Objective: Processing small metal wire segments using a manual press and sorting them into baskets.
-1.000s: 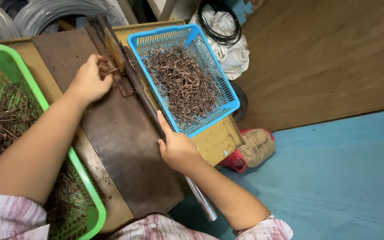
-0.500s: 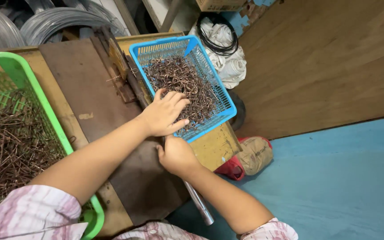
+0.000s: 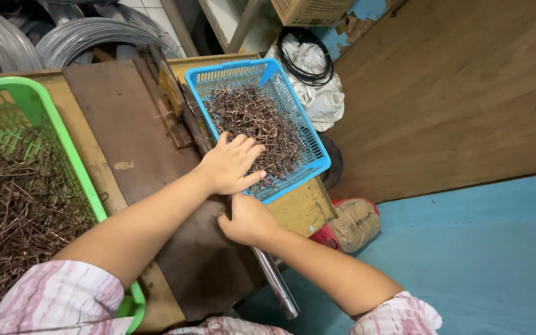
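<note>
Bent copper-coloured wire pieces [image 3: 252,121] fill a blue basket [image 3: 308,133] that sits at the far right corner of the tabletop [image 3: 299,208], its near corner reaching the right edge. The left hand [image 3: 231,164] reaches across over the basket's near left rim, palm down, fingers spread and released, the fingertips resting on the wire pieces with nothing pinched between them. Just below it, the right hand [image 3: 247,220] is clenched around a metal lever bar [image 3: 277,285], whose shiny end pokes out past the near edge of the tabletop; the two hands nearly touch. The bar runs up along the left side of the blue basket toward a small rusty bending tool [image 3: 169,102] fixed to a dark steel plate [image 3: 134,133] that covers the middle of the tabletop. At the left edge stands a green basket [image 3: 63,133] heaped with straight wire rods [image 3: 13,205]. Beyond the far edge lie coils of grey wire [image 3: 69,34]. Off the right edge, white cloth bundles [image 3: 324,93] with a black cable on top rest against a wooden panel [image 3: 454,87], and a tan sack [image 3: 355,220] lies on the blue floor [image 3: 485,260].
</note>
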